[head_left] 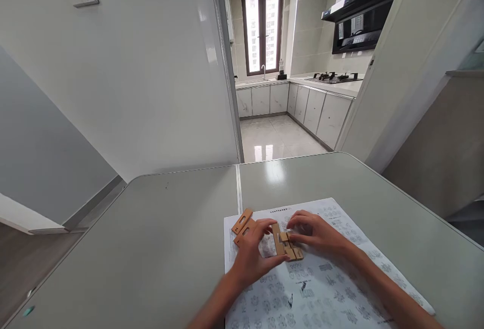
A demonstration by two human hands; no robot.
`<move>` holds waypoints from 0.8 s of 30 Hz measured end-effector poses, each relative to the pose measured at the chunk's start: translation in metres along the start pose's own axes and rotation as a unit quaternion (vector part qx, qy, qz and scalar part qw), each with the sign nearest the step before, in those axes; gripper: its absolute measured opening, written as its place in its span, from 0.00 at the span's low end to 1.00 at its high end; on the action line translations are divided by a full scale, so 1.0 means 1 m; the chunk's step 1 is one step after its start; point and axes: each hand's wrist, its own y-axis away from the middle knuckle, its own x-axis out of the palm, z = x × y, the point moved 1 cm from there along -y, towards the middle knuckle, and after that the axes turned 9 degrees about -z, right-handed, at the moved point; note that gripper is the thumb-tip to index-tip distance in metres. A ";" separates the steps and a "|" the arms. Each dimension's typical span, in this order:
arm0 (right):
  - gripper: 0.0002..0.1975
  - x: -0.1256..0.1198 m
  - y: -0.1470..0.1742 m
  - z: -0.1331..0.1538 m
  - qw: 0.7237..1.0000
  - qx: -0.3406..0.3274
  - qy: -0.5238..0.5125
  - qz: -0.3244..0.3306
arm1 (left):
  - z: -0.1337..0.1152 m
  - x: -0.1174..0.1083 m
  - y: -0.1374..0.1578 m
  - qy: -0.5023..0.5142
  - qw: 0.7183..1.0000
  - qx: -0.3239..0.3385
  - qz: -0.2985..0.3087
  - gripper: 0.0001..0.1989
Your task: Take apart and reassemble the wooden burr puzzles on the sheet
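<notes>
Notched wooden puzzle pieces (290, 253) sit together on a printed paper sheet (272, 293), between my two hands. My left hand (254, 253) grips the long upright piece (278, 240) from the left, index finger at its far end and thumb at the near end. From the right, my right hand (312, 230) has curled fingers on a small piece (283, 236) at the group's upper right; the fingertips partly cover it. Two flat wooden pieces with slots lie behind my left hand: one farther piece (242, 221) with a marking, and one nearer piece (243, 233) partly hidden by my fingers.
The sheet, covered in small diagrams, lies on a grey-green table (170, 248) with a seam (239, 187) across it. Beyond the table's far edge, a doorway opens to a kitchen with white cabinets (260, 101) and a gas stove (335, 77). A white wall (159, 76) stands left.
</notes>
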 end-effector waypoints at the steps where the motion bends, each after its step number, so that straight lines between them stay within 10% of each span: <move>1: 0.13 0.001 0.000 0.000 1.000 0.002 -0.001 -0.004 | -0.001 0.002 0.002 0.039 0.999 -0.025 -0.004 0.35; 11: 0.15 0.008 -0.002 -0.020 0.998 0.014 0.011 -0.053 | -0.011 0.024 0.016 0.172 0.967 -0.171 0.082 0.32; 24: 0.18 0.009 -0.002 -0.012 0.976 0.078 -0.075 -0.191 | 0.005 0.022 0.010 0.313 0.922 -0.229 0.018 0.35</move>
